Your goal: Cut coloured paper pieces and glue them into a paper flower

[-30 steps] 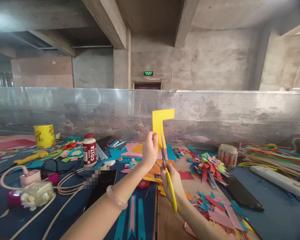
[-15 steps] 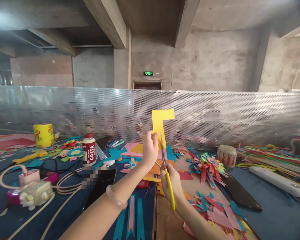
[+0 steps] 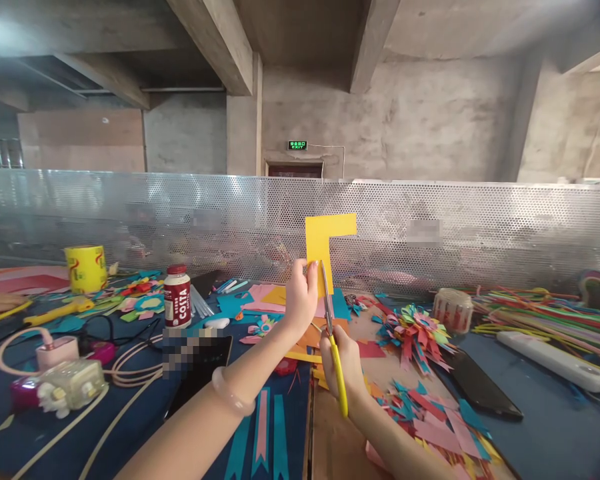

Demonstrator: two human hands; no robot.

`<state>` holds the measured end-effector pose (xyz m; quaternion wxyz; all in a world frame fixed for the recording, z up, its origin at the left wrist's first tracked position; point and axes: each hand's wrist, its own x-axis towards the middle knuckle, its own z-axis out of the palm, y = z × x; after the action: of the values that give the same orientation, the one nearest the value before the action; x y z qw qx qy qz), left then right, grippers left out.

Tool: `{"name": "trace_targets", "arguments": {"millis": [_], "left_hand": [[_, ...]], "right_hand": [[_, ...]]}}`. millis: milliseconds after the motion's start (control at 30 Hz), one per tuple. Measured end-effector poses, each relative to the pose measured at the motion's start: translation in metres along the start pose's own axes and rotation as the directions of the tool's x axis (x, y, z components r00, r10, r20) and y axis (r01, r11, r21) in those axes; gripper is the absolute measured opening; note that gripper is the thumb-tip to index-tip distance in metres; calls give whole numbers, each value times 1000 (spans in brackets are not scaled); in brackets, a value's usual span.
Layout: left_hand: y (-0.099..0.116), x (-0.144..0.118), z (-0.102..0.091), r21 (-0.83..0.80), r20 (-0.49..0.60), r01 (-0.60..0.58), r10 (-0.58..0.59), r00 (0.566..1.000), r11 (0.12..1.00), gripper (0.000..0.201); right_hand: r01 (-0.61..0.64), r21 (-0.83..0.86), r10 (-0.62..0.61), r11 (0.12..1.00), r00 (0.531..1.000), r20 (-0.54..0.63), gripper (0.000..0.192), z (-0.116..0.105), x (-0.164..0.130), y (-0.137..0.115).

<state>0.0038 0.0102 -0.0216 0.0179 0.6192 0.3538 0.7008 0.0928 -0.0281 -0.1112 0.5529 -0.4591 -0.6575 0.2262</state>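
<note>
My left hand [image 3: 301,292] pinches a yellow L-shaped piece of paper [image 3: 320,230] between thumb and fingers, holding it up above the table. In my right hand [image 3: 345,357] is a pair of scissors [image 3: 338,373] with yellow handles, pointing upward. Its blades lie at the lower part of the yellow paper, right beside my left thumb, and look nearly closed. Below my left arm lie blue and pink paper strips [image 3: 280,433] with notched ends. A multicoloured paper flower [image 3: 417,330] sits to the right of my right hand.
Paper scraps [image 3: 435,427] are heaped at the lower right, near a dark phone [image 3: 485,387]. On the left stand a labelled bottle [image 3: 177,297], a yellow tape roll [image 3: 86,269] and cables [image 3: 135,360]. Another person's hand [image 3: 0,303] shows at the left edge. A perforated metal panel [image 3: 205,220] runs behind.
The yellow paper has swung slightly, its short arm reaching farther right and up. The scissor blades sit a little higher on it. Another person's hand has come in at the left edge.
</note>
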Motion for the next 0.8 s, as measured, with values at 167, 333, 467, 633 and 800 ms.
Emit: {"name": "trace_targets", "arguments": {"millis": [167,333,467,633,800], "left_hand": [[5,1,-1,-3,14,20,-20,1000,1000,22],[5,2,-3,8,22,29,-29,999,1000,23],[1,5,-6,37,28,46,-47,998,998,24],[-6,2,-6,54,78,41,-45,996,998,24],[-10,-9,1,58,141,43,-51,989,997,25]], "right_hand": [[-6,9,6,1000,1000,-29,19,0,2,-2],[-30,0,30,1000,999,-28,25,1,3,1],[-28,-11,29,1000,997,70,29,3,2,1],[-17,57,7,998,985,174,25,6,0,0],[-2,79,-9,997,990,138,26,4,3,5]]}}
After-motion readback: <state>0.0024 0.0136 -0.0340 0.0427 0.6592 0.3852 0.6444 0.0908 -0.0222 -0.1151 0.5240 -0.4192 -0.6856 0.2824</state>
